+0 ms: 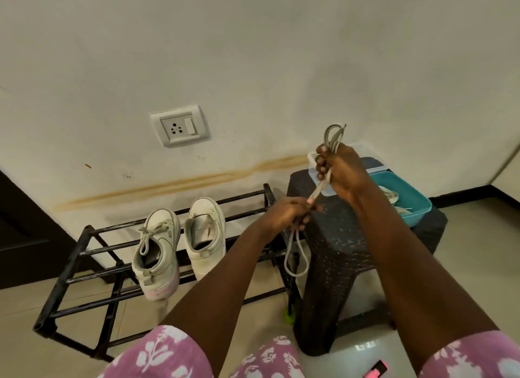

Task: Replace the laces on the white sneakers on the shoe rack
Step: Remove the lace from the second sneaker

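Gripping a flat grey lace (318,190) (limp, looped) — right hand (342,171) above, left hand (287,213) below.

L sneaker (157,254) and R sneaker (206,234) sit on your shoe rack (61,283); stool (337,251) just R of rack, tub (416,209) on stool, wall socket (180,126) behind rack.

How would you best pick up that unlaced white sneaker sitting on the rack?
Probably by the heel rim of the unlaced sneaker, from above on the near side. Its toe points at the wall and its open mouth faces up and back, so fingers can hook inside. The left hand and right hand hold a lace now.
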{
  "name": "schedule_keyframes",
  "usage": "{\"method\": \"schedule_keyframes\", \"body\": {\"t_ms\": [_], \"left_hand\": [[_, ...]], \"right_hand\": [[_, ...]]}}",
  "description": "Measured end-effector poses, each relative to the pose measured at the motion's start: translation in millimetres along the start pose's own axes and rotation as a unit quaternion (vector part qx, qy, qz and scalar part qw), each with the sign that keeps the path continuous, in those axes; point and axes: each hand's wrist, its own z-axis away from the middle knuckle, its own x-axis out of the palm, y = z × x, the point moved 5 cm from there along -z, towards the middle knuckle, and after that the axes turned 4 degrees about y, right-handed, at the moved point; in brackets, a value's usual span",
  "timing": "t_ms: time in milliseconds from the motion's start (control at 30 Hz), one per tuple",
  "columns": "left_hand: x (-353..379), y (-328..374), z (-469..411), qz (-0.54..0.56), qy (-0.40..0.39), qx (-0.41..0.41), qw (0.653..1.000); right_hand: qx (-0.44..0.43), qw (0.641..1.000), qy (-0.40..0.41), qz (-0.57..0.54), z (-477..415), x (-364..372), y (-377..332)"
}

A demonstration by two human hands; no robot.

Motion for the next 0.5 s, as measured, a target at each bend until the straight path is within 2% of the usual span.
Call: {"method": "schedule_keyframes", "body": {"t_ms": [67, 100, 200, 233, 300, 367, 433, 500], "left_hand": [[-2.1, -8.7, -7.1, 0.038, 0.013, -0.024, 0.999], [0.1, -9.7, -12.2, 0.060, 0.021, -0.033, 0.997], [15.2, -9.3, -32.9, 0.118, 0.072, -0.058, 0.989], [23.5, -6.0, -40.9, 0.127, 0.089, -0.062, 0.986], [32.5, 4.6, -54.7, 0.152, 0.125, -0.051, 0.979], [48.9, 16.8, -71.6, 0.221, 0.138, -0.049, 0.964], [64.0, 19.9, -83.1, 0.314, 0.140, -0.094, 0.934], [74.4, 11.3, -96.2, 0.320, 0.147, -0.141, 0.925]], "right_hand": [[-0.031, 0.988, 0.029, 0.146, -5.3, -24.0, -8.7], [-0.045, 0.970, 0.046, 0.233, -6.8, -35.4, -12.4], [-0.043, 0.890, 0.071, 0.449, -11.7, -55.9, -12.7], [-0.033, 0.870, 0.061, 0.489, -10.1, -57.9, -10.9], [-0.012, 0.853, -0.008, 0.522, -5.8, -49.1, 0.7], [0.009, 0.828, -0.066, 0.556, -5.5, -49.1, 15.4], [0.025, 0.797, -0.062, 0.600, -5.3, -52.7, 25.0], [0.026, 0.768, -0.032, 0.639, -5.9, -55.2, 28.9]]}}
